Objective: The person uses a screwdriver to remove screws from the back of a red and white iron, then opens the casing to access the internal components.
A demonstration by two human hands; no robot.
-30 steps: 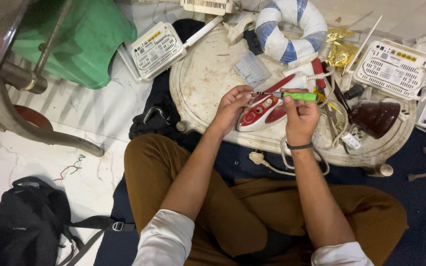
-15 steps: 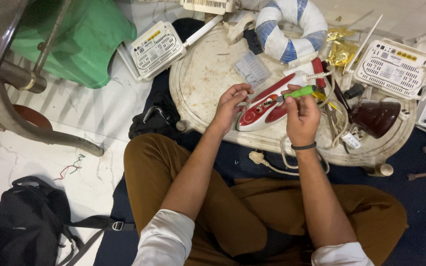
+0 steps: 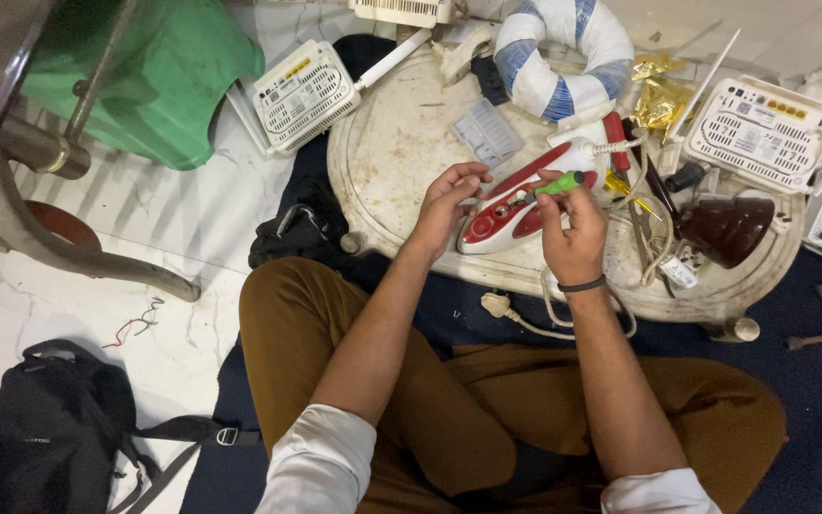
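Low on a round white table (image 3: 401,143), a red and white iron (image 3: 516,205) lies on its side, so its underside faces the person seated cross-legged before it. His left hand (image 3: 444,200) curls around the iron's heel at about 9 o'clock, fingers pressed to it, steadying it. His right hand (image 3: 573,228) pinches a green screwdriver (image 3: 554,186), angled down toward the iron's middle. White routers (image 3: 306,95) sit at 10 and 2 o'clock, pushed aside.
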